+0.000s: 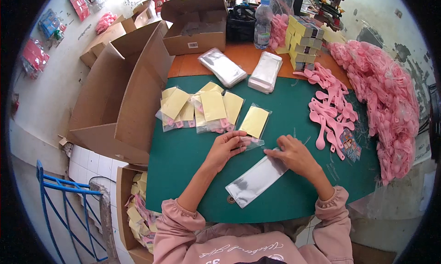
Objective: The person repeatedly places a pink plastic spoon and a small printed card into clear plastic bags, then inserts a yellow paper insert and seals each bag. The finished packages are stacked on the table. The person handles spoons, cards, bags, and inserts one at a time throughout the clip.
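Note:
My left hand (226,150) is closed on the clear flap of a plastic bag (252,143) in the middle of the green table (183,181). Just beyond it lies a yellow card (254,121) in a clear bag. My right hand (294,156) is curled over the far end of a stack of clear plastic bags (255,181), fingertips pinched together; what they hold, if anything, is hidden. Several filled packets with yellow cards (213,106) and pink pieces overlap at the far left. Pink plastic spoons (330,108) lie heaped to the right, next to a printed card (350,145).
Two bundles of clear bags (222,67) (265,72) lie at the back, before a bottle (262,26) and stacked cards (303,39). Cardboard boxes (133,87) stand left. A large bag of pink spoons (386,103) borders the right. A box of packets (123,190) sits below left.

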Available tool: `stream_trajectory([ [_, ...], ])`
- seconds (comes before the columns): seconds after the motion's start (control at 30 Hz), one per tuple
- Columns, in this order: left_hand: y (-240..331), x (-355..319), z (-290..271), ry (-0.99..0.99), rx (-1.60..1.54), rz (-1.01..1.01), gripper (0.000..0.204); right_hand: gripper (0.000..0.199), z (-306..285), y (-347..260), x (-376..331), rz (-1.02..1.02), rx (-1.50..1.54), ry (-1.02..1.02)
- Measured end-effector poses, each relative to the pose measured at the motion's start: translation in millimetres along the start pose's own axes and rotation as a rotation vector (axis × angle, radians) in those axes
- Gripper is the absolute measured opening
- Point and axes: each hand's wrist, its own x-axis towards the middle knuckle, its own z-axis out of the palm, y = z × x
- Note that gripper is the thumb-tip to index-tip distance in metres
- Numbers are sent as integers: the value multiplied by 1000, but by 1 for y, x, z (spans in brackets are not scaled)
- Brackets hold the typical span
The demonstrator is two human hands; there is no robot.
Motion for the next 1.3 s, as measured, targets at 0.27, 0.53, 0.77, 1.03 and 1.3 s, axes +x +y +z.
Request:
stream_trajectory([
  [0.27,0,1,0,-9,32,-7,23,40,-23,52,-27,362,-153,-97],
  [0.53,0,1,-1,1,24,-12,22,39,-14,38,-33,306,206,-2],
  [0.77,-1,1,-1,-24,35,-8,23,30,-2,22,-71,454,-11,160],
  [1.03,0,-3,-7,8,47,-16,23,7,-96,69,-62,737,703,156],
  [1.3,0,2,0,-40,43,-31,23,48,-137,250,-125,1173,-461,-2],
])
